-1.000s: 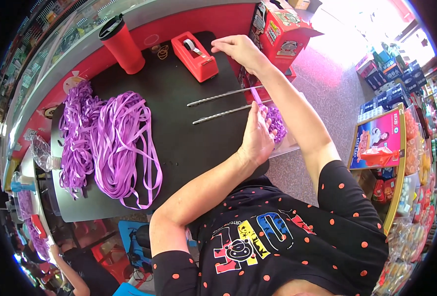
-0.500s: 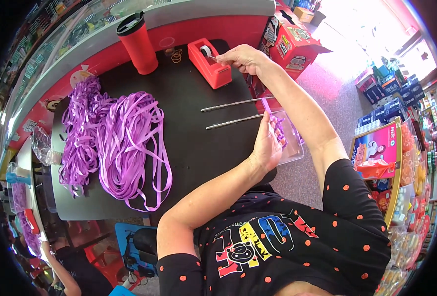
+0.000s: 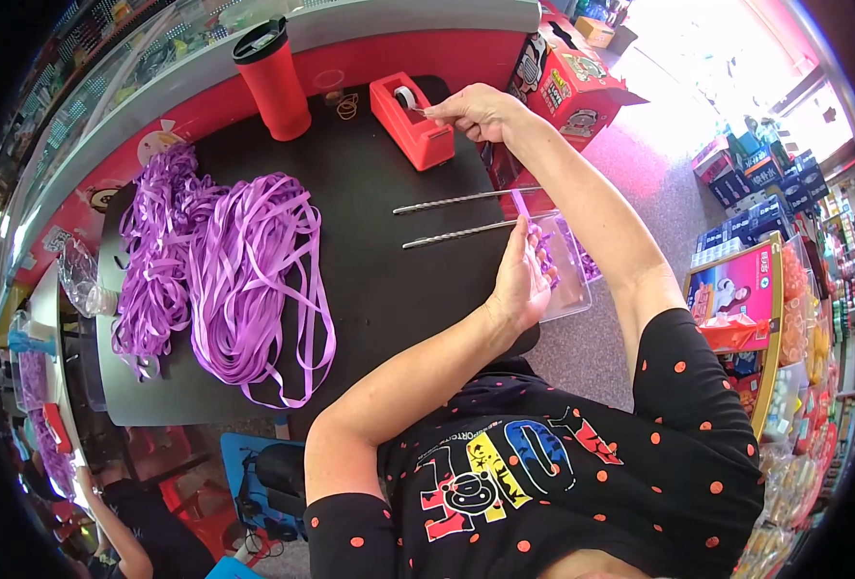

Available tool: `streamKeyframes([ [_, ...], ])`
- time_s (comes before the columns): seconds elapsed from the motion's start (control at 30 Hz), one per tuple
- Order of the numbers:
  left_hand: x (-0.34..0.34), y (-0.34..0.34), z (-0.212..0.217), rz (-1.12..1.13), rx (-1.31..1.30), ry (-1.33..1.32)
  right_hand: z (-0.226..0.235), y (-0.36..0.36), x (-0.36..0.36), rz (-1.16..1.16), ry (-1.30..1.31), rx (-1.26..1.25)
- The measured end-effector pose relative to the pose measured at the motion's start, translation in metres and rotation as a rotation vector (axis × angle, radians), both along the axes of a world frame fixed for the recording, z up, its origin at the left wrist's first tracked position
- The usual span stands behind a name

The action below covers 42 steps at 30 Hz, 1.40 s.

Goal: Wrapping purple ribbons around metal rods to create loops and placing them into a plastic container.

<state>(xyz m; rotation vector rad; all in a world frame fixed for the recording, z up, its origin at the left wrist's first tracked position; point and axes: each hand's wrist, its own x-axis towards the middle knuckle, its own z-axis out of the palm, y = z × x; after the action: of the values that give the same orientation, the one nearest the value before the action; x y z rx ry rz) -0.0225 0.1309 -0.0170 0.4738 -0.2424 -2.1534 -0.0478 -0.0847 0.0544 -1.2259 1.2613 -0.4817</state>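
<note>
Outstretched, right hand (image 3: 481, 111) pinches at red tape dispenser (image 3: 410, 121).

A red cardboard box (image 3: 567, 82) with cartoon pictures on its sides stands open-flapped on the floor just past the far right corner of the black worktop (image 3: 389, 280). To the right, a tall display carton (image 3: 736, 299) with a yellow edge and a pink and blue picture front stands on the floor, and beyond it dark blue packages (image 3: 760, 198) are stacked together with small boxes in a row. Along the far right rim, shelves (image 3: 818, 347) carry many small colourful packets, too small to tell apart.
</note>
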Motion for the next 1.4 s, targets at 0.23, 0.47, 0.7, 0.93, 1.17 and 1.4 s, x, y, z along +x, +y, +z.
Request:
streamKeyframes([
  [0.23, -0.003, 0.001, 0.003, -0.011, -0.006, 0.003, -0.001, -0.005, -0.005, -0.01, 0.005, 0.013],
  [0.47, -0.003, 0.001, -0.005, 0.037, -0.009, -0.014, 0.01, 0.002, 0.002, -0.028, -0.075, 0.056],
  [0.7, -0.039, -0.019, -0.054, -0.119, 0.165, 0.197, -0.01, -0.009, -0.018, -0.017, 0.031, -0.14],
  [0.93, -0.026, -0.018, -0.025, 0.004, -0.02, 0.073, -0.013, -0.048, -0.049, -0.015, -0.082, 0.02],
  [1.17, -0.029, -0.012, -0.037, 0.049, 0.195, 0.108, -0.003, 0.0, -0.027, 0.036, -0.115, 0.006],
  [1.4, -0.007, 0.0, -0.003, -0.036, -0.001, 0.127, 0.004, 0.04, -0.04, -0.069, -0.177, -0.017],
])
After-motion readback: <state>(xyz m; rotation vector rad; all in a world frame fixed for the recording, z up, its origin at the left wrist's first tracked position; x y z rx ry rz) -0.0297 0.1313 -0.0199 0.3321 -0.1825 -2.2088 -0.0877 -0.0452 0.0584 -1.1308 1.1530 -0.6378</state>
